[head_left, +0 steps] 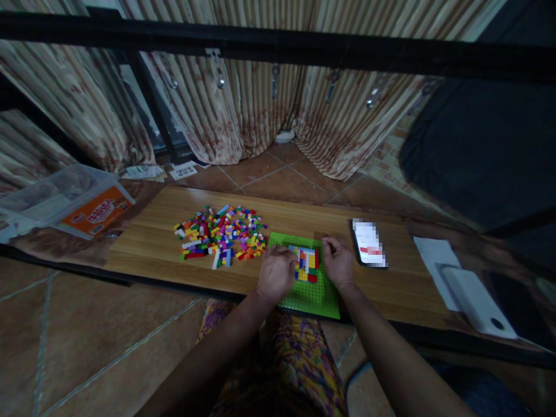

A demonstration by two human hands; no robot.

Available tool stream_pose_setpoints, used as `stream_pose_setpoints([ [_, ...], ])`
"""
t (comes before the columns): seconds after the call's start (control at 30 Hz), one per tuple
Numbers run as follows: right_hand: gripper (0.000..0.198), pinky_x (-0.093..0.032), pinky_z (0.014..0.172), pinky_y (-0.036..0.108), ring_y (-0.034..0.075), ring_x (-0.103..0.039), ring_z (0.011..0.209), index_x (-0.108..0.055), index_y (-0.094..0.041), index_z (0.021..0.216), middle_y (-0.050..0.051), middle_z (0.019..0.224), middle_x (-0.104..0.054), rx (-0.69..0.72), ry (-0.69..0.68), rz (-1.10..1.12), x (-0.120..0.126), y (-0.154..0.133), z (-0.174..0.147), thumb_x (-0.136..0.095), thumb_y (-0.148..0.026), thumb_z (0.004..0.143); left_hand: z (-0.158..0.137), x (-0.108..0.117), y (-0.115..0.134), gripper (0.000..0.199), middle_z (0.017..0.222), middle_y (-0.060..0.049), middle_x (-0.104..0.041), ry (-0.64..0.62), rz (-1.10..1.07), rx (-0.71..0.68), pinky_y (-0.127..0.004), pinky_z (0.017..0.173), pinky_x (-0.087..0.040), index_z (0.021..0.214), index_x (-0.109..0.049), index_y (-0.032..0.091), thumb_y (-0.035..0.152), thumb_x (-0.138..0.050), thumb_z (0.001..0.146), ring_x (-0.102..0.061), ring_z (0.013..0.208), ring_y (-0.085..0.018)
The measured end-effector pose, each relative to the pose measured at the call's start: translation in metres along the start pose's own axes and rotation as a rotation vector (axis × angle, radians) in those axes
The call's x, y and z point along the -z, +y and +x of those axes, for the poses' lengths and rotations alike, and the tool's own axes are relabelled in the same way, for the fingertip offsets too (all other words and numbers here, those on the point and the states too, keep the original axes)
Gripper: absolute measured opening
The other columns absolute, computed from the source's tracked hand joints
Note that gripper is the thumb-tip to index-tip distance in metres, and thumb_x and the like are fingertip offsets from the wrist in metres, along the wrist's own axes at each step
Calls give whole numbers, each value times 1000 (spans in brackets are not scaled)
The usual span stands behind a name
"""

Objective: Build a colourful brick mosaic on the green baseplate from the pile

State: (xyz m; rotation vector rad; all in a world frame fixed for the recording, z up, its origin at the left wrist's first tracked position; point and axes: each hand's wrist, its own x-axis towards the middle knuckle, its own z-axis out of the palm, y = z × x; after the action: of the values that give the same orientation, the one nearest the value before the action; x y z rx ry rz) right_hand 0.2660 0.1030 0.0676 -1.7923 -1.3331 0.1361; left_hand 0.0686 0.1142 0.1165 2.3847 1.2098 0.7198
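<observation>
In the head view, my only feed, I have the person's left hand [276, 273] over the left part of a small, flat build of red, yellow, white and blue plastic bricks [309, 267], its fingers bent and bunched along the near-left side. The build sits on a bright green studded plastic baseplate [304, 302], which lies at the near edge of a long wood-grain tabletop [143, 246], right in front of the person. The right hand [339, 259] is at the baseplate's right edge, fingers curled in with the thumb close to them. From here I cannot tell whether the fingertips of either hand meet or grip a brick. The two hands are apart, with the build between them. Left of the baseplate I see a loose spread of multicoloured plastic bricks [221, 233]; right of the right hand lies a black phone with a lit screen [368, 244]. At the far left stands a clear plastic box with an orange label [47, 200], and at the far right a white rounded slab with a dark oval spot [475, 301] overlaps a white sheet [434, 255].
</observation>
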Motion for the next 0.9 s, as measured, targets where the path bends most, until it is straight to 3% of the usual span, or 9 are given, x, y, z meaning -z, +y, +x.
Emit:
stream_pose_setpoints([
  [0.27,35,-48,80,36,23,-63,86,-69,-18,89,10,90,-69,10,2,3,-1,2,0,-43,-41,89,-4,1,3,19,93,-3,-70,13,-51,83,-36,96,-43,83,-72,22,14,-55,82,-59,95,-20],
  [0.5,34,-48,79,36,23,-63,86,-69,-18,89,10,91,-69,-4,-1,13,-1,3,0,-44,-41,89,-17,0,-4,31,105,-4,-67,42,-75,124,-37,98,-42,110,-66,23,14,-53,84,-57,103,-21],
  [0.77,32,-49,81,36,22,-63,87,-68,-19,89,9,91,-69,6,5,15,-2,4,-1,-44,-40,89,-36,-1,0,37,116,-7,-62,44,109,-39,-42,93,-42,119,-63,24,13,-49,87,-53,104,-24],
  [0.9,33,-49,81,36,22,-63,86,-68,-18,89,9,89,-69,16,14,18,-2,5,-1,-44,-40,89,-36,-1,3,38,119,-9,-61,31,197,-56,-44,93,-41,120,-63,23,14,-50,86,-53,105,-26],
])
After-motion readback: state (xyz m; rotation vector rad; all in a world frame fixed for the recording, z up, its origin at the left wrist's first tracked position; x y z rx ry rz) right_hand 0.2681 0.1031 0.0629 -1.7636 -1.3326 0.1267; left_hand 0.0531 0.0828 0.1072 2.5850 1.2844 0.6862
